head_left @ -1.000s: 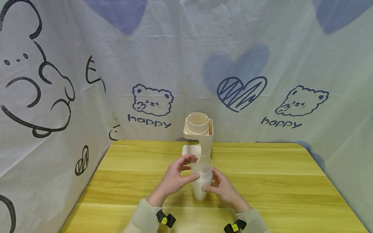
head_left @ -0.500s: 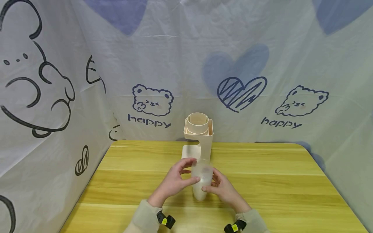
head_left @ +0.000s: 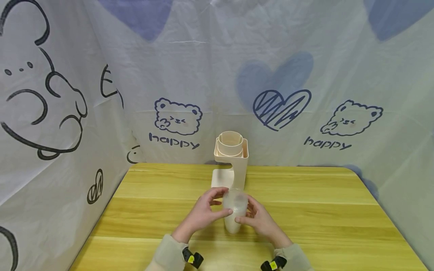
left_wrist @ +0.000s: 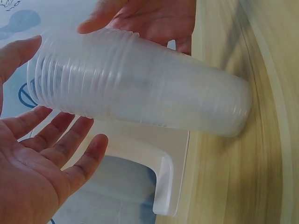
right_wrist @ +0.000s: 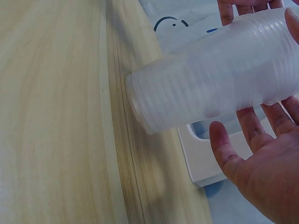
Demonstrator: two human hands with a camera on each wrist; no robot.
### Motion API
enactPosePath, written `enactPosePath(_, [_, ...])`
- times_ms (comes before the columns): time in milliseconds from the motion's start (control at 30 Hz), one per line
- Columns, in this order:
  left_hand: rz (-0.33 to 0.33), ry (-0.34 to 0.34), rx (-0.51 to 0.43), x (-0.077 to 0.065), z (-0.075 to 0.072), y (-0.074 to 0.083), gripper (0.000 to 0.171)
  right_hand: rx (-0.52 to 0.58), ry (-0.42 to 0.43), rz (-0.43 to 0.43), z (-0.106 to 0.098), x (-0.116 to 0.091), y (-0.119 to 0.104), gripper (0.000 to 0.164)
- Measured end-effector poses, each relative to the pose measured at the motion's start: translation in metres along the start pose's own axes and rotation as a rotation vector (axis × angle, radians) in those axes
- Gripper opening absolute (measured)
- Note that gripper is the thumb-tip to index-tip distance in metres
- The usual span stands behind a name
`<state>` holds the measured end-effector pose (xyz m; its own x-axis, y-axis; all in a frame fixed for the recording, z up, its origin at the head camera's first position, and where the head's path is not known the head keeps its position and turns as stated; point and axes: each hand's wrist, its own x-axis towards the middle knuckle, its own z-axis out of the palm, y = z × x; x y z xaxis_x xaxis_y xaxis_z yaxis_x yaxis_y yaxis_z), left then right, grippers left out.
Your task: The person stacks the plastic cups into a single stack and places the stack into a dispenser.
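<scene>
A stack of clear plastic cups [head_left: 235, 203], nested in one another, stands upright between both hands over the table. In the left wrist view, the cups' [left_wrist: 140, 84] several rims sit closely spaced at the mouth end. My left hand [head_left: 204, 211] holds the upper part of the stack, its thumb on the near side and fingers curving round the rims. Lower down on the opposite side, my right hand [head_left: 260, 219] grips the stack between thumb and fingers. The right wrist view shows the closed bottom of the stack close over the wooden surface, with fingers [right_wrist: 254, 128] along its side.
Right behind the cups stands a cream-coloured stand [head_left: 240, 169] with a round open ring [head_left: 230, 145] on top and a flat base [head_left: 222, 177]. A printed cloth [head_left: 217, 75] hangs behind the wooden table [head_left: 322, 210]. Each wrist wears a small black camera.
My left hand has moved slightly down, and the top of the cup stack has sunk with it, so the stack looks shorter. My right hand has stayed in place.
</scene>
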<state>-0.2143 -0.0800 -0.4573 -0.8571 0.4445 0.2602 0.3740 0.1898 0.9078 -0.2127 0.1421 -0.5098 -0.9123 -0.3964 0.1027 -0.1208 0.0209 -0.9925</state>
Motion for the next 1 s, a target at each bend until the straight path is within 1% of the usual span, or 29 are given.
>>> enactPosePath(67, [-0.004,-0.001,0.003,0.001,0.001,-0.01,0.058,-0.008,0.002,0.001,0.0,0.0,0.0,0.074])
enactPosePath(167, [0.007,-0.006,0.015,0.0,0.0,-0.013,0.057,-0.016,0.007,-0.001,0.0,-0.001,-0.001,0.074])
enactPosePath(333, [0.016,-0.008,0.049,-0.001,0.0,-0.013,0.057,-0.023,0.01,-0.005,0.0,-0.002,-0.001,0.075])
enactPosePath(500, [0.005,-0.014,0.08,-0.002,0.0,-0.013,0.057,-0.021,0.013,-0.005,0.0,-0.001,-0.001,0.075])
enactPosePath(700, [0.003,-0.01,0.088,-0.003,0.001,-0.014,0.058,-0.017,0.014,0.003,0.001,-0.003,-0.003,0.075])
enactPosePath(867, [0.001,-0.005,0.085,-0.005,0.003,-0.015,0.06,-0.063,0.023,0.011,0.002,-0.005,-0.006,0.076])
enactPosePath(1000, [0.013,0.0,0.07,-0.008,0.004,-0.017,0.063,-0.122,0.038,-0.007,0.002,-0.006,-0.006,0.073])
